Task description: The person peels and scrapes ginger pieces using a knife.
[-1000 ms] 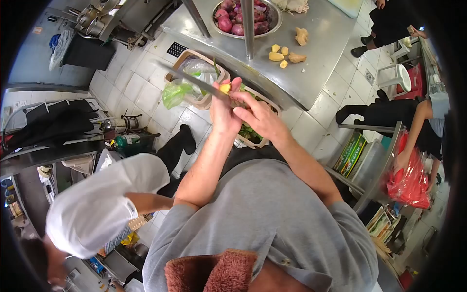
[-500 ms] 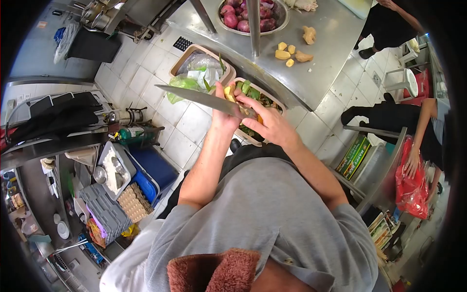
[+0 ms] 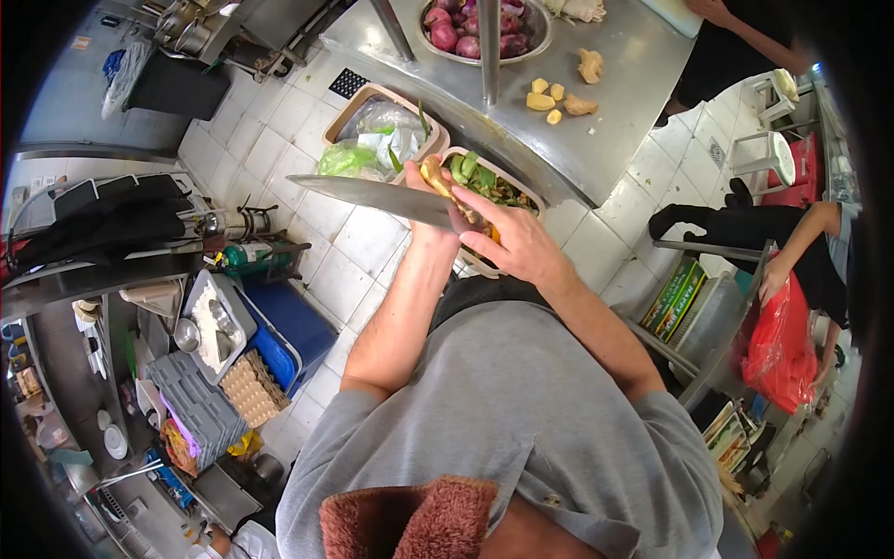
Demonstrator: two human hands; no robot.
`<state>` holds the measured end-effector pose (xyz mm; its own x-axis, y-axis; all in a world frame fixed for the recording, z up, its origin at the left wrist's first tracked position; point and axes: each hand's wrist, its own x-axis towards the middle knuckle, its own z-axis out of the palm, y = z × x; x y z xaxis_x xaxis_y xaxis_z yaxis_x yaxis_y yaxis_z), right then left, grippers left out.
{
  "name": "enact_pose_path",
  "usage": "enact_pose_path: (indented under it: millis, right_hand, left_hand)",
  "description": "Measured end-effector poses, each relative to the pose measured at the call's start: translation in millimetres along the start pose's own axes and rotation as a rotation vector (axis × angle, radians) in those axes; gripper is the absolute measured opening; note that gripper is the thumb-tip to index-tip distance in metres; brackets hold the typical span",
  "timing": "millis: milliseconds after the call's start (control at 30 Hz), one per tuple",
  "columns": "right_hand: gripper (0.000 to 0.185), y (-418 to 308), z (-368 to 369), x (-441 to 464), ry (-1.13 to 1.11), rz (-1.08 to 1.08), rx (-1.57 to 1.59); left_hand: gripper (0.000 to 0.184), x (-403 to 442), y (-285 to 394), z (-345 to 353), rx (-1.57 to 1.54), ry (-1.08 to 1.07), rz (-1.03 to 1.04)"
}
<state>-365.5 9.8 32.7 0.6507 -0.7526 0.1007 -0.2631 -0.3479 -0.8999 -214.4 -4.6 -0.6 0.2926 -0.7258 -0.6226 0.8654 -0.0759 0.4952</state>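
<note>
My left hand (image 3: 431, 216) is closed around a piece of ginger (image 3: 433, 175), its cut yellow side facing up. My right hand (image 3: 521, 244) grips a large kitchen knife (image 3: 372, 196), the handle mostly hidden in the fingers. The broad blade points left, crossing over my left palm and lying against or very near the ginger. Below my hands, a bin of vegetable scraps (image 3: 533, 194) stands on the floor. Beside it is a bin with plastic bags (image 3: 349, 116). On the steel table (image 3: 633, 121) lie peeled ginger pieces (image 3: 539, 101) and unpeeled ginger (image 3: 589, 65).
A bowl of red onions (image 3: 535, 51) sits behind the table leg (image 3: 489, 56). At right, a person's hand (image 3: 773, 279) holds a red plastic bag (image 3: 782, 349). Another person (image 3: 736, 56) stands by the table's far corner. Egg trays (image 3: 253, 391) and a blue crate (image 3: 298, 321) stand at left.
The knife has shifted slightly left, and the ginger has turned a little in my left hand. The person at right has raised the red bag; the other has come nearer the table.
</note>
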Motion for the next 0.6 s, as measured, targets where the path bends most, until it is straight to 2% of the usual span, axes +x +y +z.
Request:
enact_pose_path:
  millis: [333, 433, 500, 600]
  right_hand:
    - [0.050, -2.7, 7.8, -1.7, 0.129, -0.048, -0.048]
    - [0.049, -3.5, 8.2, 0.8, 0.133, -0.003, -0.035]
    - [0.048, 2.0, 7.6, 6.7, 0.159, -0.020, -0.037]
    - [0.047, 0.6, 3.4, 8.3, 0.188, -0.057, -0.009]
  left_hand:
    - [0.032, -6.1, -0.9, 4.1, 0.042, -0.052, 0.057]
    - [0.029, -11.8, -2.7, 4.3, 0.035, -0.099, 0.052]
    - [0.026, -18.3, -11.3, 2.8, 0.059, -0.215, 0.034]
    - [0.025, -19.6, -12.4, 7.6, 0.012, -0.223, 0.031]
